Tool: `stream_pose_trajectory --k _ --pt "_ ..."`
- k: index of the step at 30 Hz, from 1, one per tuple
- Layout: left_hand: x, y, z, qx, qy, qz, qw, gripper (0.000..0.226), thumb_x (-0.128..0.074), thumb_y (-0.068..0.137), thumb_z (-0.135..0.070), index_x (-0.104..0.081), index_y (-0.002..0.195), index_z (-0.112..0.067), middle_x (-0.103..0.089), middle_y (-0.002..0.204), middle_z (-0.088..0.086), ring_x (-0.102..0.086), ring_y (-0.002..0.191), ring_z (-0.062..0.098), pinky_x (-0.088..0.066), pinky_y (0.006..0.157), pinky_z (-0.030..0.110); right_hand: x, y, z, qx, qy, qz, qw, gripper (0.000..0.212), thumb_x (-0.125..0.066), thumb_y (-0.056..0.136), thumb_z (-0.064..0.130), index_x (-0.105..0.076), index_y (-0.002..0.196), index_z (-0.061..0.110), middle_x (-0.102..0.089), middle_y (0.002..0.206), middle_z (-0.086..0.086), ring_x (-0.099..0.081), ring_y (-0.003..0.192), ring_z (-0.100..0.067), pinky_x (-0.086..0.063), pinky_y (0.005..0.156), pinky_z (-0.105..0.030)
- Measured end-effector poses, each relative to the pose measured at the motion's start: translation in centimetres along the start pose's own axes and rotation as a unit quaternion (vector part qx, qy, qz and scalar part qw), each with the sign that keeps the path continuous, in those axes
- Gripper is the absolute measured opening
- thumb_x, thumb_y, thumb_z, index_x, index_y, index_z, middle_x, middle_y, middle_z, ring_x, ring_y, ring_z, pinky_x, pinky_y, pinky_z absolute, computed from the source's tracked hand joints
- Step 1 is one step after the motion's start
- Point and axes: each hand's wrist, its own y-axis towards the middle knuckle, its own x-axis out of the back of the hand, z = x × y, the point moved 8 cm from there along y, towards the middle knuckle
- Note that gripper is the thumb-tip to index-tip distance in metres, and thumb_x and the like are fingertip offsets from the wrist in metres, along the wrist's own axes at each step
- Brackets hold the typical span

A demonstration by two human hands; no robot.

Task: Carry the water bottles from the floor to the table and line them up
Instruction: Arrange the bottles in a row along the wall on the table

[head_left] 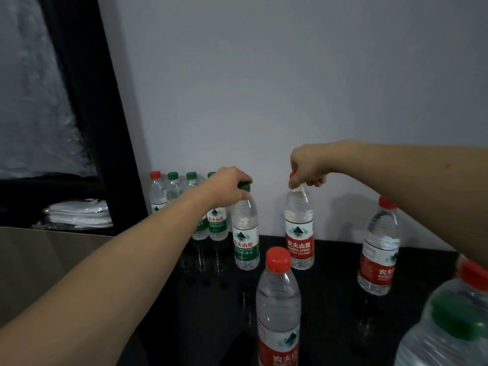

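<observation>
My left hand (228, 184) grips the green cap of a green-label water bottle (246, 239) that stands on the black table (200, 307). My right hand (306, 165) pinches the red cap of a red-label bottle (299, 239) standing just right of it. Behind my left forearm, a row of several bottles (173, 191) lines the wall, one with a red cap and the others green. Loose on the table are a red-cap bottle at the front (278, 307), another at the right (379, 249), and two blurred bottles at the bottom right corner (449, 326).
A pale wall (290, 88) rises straight behind the table. A black-framed shelf unit (87, 101) stands at the left, holding a stack of white items in plastic (79, 213). A beige surface (39, 260) lies below it.
</observation>
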Motion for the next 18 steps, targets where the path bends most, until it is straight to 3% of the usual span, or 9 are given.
stream_pose_trajectory --k 6,11,18 --pt "-0.2 5.1 4.5 0.013 0.009 -0.031 0.999 0.051 -0.072 0.090 -0.025 -0.057 0.138 -0.015 -0.061 0.136 0.006 -0.057 0.121 0.023 -0.044 0.103 0.034 -0.4 5.4 2.7 0.030 -0.014 -0.044 0.998 0.035 -0.066 0.084 0.030 -0.059 0.060 0.006 -0.058 0.040 0.000 -0.058 0.038 -0.018 -0.053 0.053 -0.025" --pt "-2.0 8.5 7.0 0.022 0.007 -0.060 0.998 0.042 -0.073 0.088 -0.021 -0.064 0.129 -0.013 -0.066 0.125 0.006 -0.060 0.110 0.023 -0.045 0.090 0.029 -1.5 9.4 4.2 0.047 -0.038 -0.079 0.995 0.034 -0.066 0.083 0.034 -0.066 0.070 0.002 -0.062 0.045 -0.005 -0.061 0.043 -0.018 -0.047 0.050 -0.023" --pt "-3.8 10.7 8.9 0.030 0.020 -0.110 0.993 0.024 -0.061 0.090 -0.014 -0.070 0.111 -0.011 -0.069 0.109 0.010 -0.062 0.100 0.030 -0.054 0.090 0.043 -3.1 13.2 4.3 0.048 -0.023 -0.075 0.996 0.034 -0.070 0.084 0.033 -0.066 0.073 0.000 -0.064 0.048 -0.004 -0.066 0.046 -0.019 -0.049 0.048 -0.024"
